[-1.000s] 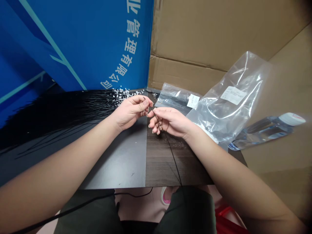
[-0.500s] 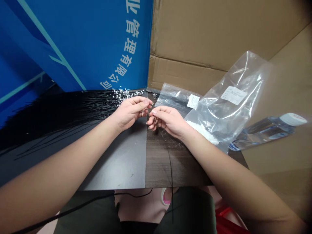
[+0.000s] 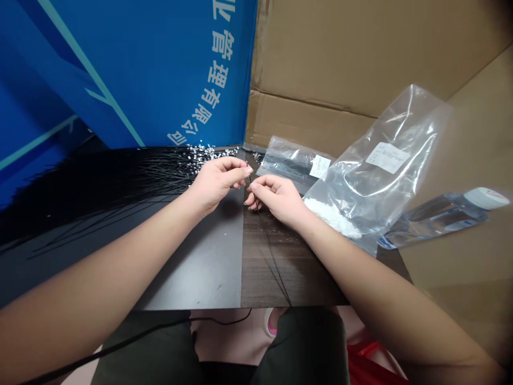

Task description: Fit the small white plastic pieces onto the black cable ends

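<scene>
A thin black wire (image 3: 277, 267) runs down from between my hands towards the table's front edge. The thumb and forefinger of my left hand (image 3: 218, 181) pinch its upper end; any small part there is hidden by the fingertips. Just below and to the right, my right hand (image 3: 278, 199) is closed on the same wire, thumb against forefinger. Left of my left hand lies a large pile of black wires (image 3: 100, 174), many with small white ends (image 3: 200, 154).
A clear bag (image 3: 385, 187) holding small white pieces (image 3: 332, 216) lies right of my hands. Behind it are a smaller labelled bag (image 3: 286, 155) and a water bottle (image 3: 441, 219) on its side. A blue panel (image 3: 160, 64) and cardboard (image 3: 312, 53) wall in the table (image 3: 200, 272).
My left fingertips have closed in on the wire's upper end beside my right hand. The wire's tail has risen from below the table edge up to about that edge.
</scene>
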A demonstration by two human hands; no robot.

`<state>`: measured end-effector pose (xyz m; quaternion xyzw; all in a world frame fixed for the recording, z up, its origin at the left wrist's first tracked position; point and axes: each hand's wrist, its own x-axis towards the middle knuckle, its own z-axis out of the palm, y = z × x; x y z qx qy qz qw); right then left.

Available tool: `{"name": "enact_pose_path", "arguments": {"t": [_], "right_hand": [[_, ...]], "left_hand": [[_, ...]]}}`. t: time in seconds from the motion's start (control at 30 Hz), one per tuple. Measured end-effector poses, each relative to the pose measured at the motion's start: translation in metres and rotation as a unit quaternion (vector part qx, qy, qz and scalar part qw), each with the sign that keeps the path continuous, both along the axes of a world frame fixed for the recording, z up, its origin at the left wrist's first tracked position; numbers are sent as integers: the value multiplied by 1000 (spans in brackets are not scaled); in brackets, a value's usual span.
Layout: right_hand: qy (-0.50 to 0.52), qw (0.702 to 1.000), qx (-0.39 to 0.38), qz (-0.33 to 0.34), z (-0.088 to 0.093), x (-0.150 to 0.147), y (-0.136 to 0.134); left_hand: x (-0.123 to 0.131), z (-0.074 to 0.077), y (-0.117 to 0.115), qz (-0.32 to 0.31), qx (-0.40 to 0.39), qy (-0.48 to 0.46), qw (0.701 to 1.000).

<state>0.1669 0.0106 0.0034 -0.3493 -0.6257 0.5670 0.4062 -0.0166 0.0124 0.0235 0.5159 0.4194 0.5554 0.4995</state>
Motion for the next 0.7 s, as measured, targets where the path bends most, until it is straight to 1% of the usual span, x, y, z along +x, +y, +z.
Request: {"name": "enact_pose_path", "arguments": {"t": [0.13,0.3,0.43,0.7], "right_hand": [[11,1000,-4,4,1,0,0],[31,999,-23,7,-2,0,2],[45,998,-47,-1,-4,1,5],[59,996,-61,-12,-1,6,9]], "left_hand": [[2,-2,-2,-8,13,15,1000],[5,-4,-4,-12,18,39,999],[7,-7,-4,-8,22,39,999],[7,-10,-2,-10,15,21,1000]]}}
